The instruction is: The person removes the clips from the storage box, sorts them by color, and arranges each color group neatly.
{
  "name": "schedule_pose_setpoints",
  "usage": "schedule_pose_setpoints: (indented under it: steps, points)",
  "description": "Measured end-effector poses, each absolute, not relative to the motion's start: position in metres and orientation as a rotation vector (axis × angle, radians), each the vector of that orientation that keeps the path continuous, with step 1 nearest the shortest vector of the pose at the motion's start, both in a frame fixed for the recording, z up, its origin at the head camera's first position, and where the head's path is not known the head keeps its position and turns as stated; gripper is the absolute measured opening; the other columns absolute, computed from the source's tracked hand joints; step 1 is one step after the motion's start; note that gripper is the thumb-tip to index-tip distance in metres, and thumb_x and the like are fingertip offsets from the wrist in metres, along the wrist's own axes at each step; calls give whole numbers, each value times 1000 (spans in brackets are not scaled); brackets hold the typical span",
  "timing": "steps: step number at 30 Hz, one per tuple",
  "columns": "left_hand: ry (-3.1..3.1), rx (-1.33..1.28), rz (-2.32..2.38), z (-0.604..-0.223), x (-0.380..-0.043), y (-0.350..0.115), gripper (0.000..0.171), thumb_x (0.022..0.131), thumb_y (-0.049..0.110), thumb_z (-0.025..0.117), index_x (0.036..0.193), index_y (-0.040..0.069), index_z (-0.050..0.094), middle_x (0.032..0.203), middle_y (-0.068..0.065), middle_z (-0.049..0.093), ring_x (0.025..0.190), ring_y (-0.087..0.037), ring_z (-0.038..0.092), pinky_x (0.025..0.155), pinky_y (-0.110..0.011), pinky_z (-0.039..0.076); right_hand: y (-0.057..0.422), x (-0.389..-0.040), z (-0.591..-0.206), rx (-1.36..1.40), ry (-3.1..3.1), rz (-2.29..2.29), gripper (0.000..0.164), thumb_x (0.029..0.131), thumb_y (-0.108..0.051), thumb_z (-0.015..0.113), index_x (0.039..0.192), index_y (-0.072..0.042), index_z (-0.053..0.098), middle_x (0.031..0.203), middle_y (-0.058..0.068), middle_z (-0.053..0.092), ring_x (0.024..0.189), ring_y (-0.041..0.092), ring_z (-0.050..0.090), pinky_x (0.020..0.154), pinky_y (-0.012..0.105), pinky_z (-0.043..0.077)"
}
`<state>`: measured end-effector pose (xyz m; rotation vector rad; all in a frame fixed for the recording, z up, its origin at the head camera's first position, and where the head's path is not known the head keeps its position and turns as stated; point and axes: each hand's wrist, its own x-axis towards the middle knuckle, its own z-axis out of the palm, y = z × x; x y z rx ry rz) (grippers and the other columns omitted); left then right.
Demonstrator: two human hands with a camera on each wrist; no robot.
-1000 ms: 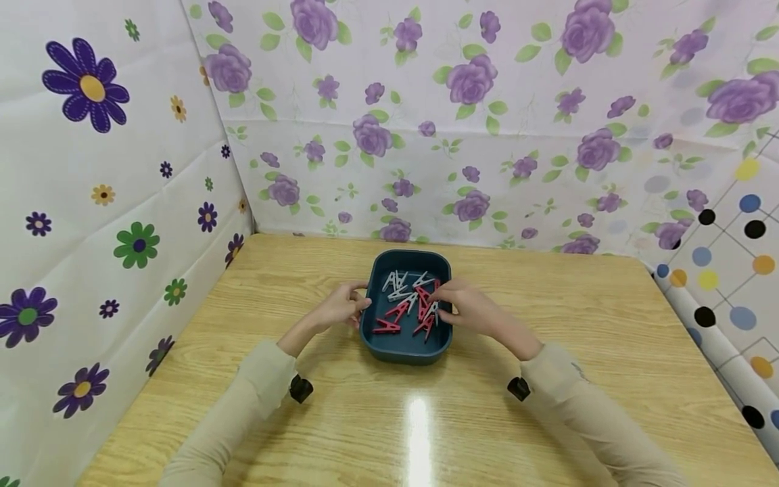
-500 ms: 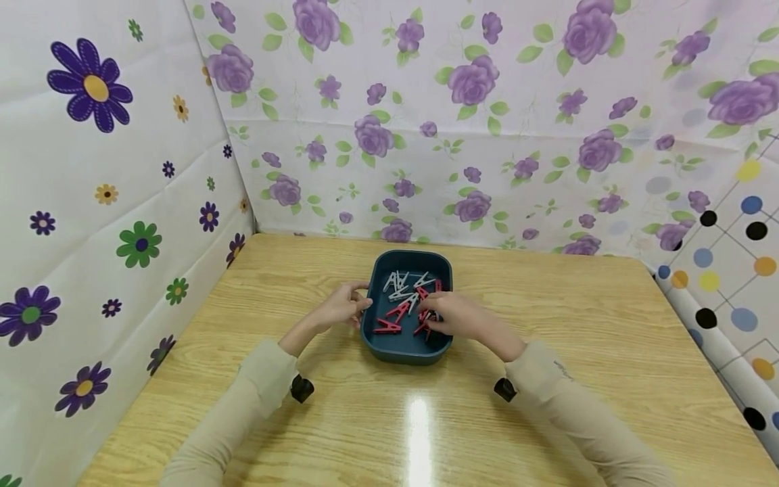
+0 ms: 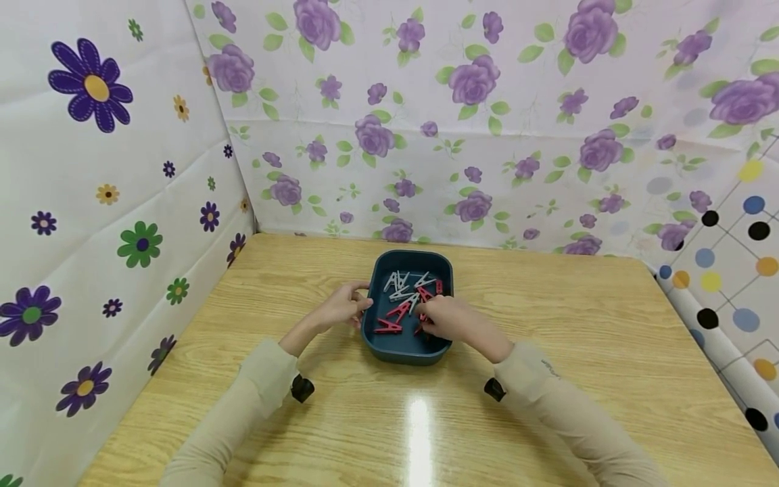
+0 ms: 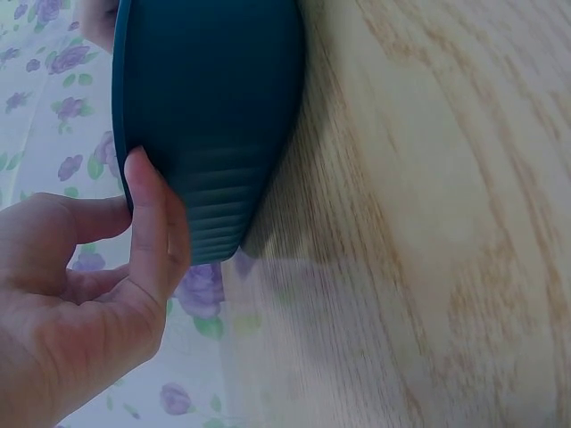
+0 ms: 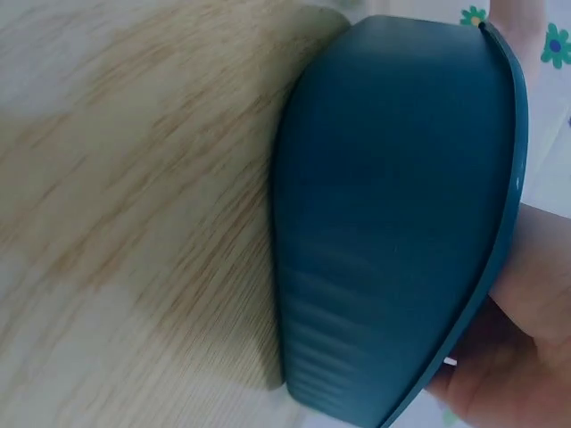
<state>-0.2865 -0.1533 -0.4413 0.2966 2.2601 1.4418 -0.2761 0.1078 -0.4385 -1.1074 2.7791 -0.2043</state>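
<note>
My left hand (image 3: 341, 307) holds the left side of a dark teal bin (image 3: 409, 358) at its rim. In the left wrist view the thumb (image 4: 147, 209) lies on the bin's outer wall, with the index finger against the rim. Over the right rim, my right hand (image 3: 450, 319) reaches into the bin with bent fingers among red and white clothespins. Its fingertips are mostly hidden, and a tiny white bit (image 5: 451, 361) shows beside the fingers in the right wrist view. A red clothespin (image 3: 388, 327) lies at the left, and white clothespins (image 3: 398, 279) lie farther back.
The bin stands on a wood-grain table (image 3: 548, 318). A flowered cloth (image 3: 365, 182) hangs behind it, with another flowered sheet (image 3: 140, 176) on the left. A dotted sheet (image 3: 736, 311) borders the right side.
My right hand has moved left and slightly toward me inside the bin, covering clothespins that showed before. The left hand and the bin have stayed in place.
</note>
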Motion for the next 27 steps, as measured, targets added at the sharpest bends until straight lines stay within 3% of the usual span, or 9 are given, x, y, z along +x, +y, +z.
schedule_pose_setpoints:
  steps: [3,9,14,20,27]
  points:
    - [2277,300,1441,-442,-285,-153,54,102,15,48,150,1,28,108,-28,58,65,-15,57,69,-48,57,102,-273,-438,-1040,2772,-128,15,94,-23,64,105,-15,70,80,2,67,59,11,54,52,26,43]
    - [2286,297,1445,-441,-284,-152,51,102,13,48,149,1,30,107,-27,59,64,-15,57,67,-45,57,94,-269,-441,-1007,2802,1,15,94,-30,64,100,-21,74,86,-1,71,68,12,63,61,32,53]
    - [2299,299,1448,-441,-284,-152,50,102,11,48,148,0,31,102,-25,60,63,-14,57,63,-42,57,93,-270,-445,-1034,2809,19,13,93,-31,65,98,-21,73,83,-1,69,66,12,60,58,32,51]
    - [2303,299,1446,-440,-285,-151,50,102,11,48,147,-1,32,99,-23,60,62,-14,57,62,-41,57,96,-270,-446,-1132,2807,-11,3,89,-21,70,92,-23,70,87,-1,65,70,13,56,56,30,47]
    - [2295,297,1446,-441,-286,-151,50,102,11,49,148,1,32,100,-23,59,63,-15,57,63,-43,57,102,-274,-441,-1307,2833,-146,9,89,-14,68,93,-23,69,91,1,62,68,11,51,52,22,38]
